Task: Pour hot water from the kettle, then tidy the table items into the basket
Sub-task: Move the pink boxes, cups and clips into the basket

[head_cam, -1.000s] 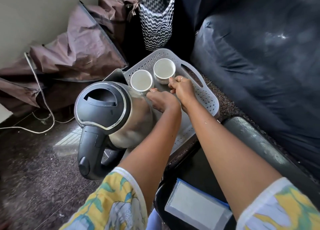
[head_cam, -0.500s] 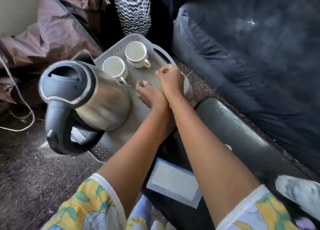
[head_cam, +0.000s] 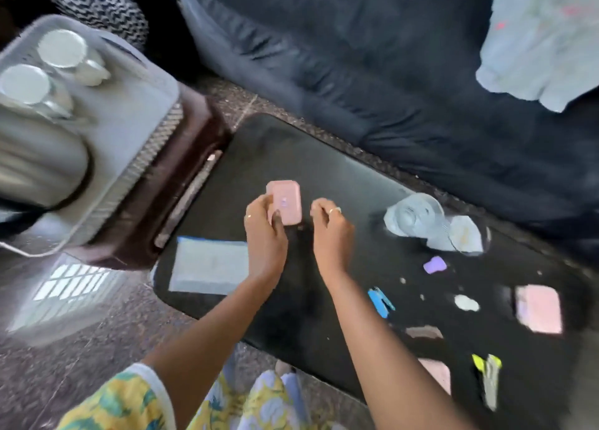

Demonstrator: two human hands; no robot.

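My left hand [head_cam: 264, 235] holds a small pink rectangular case [head_cam: 284, 206] above the black table [head_cam: 324, 300], thumb across its front. My right hand [head_cam: 329, 232] hovers just right of the case with curled fingers, holding nothing. At far left the steel kettle [head_cam: 35, 160] and two white cups [head_cam: 61, 48] [head_cam: 24, 84] stand in the grey plastic basket [head_cam: 139, 112], which rests on a dark brown stool. The view is motion-blurred.
On the table lie a white pad with blue edge [head_cam: 209, 266], a crumpled clear bottle [head_cam: 418, 219], a pink card [head_cam: 538, 308], a blue scrap [head_cam: 381, 301], a purple bit [head_cam: 435, 265] and a yellow-green item [head_cam: 487, 374]. A dark sofa [head_cam: 389, 73] runs behind.
Both hands left the basket and came right to the table. My left hand has taken hold of the pink case. The view swung right, so the basket and kettle sit at the left edge.
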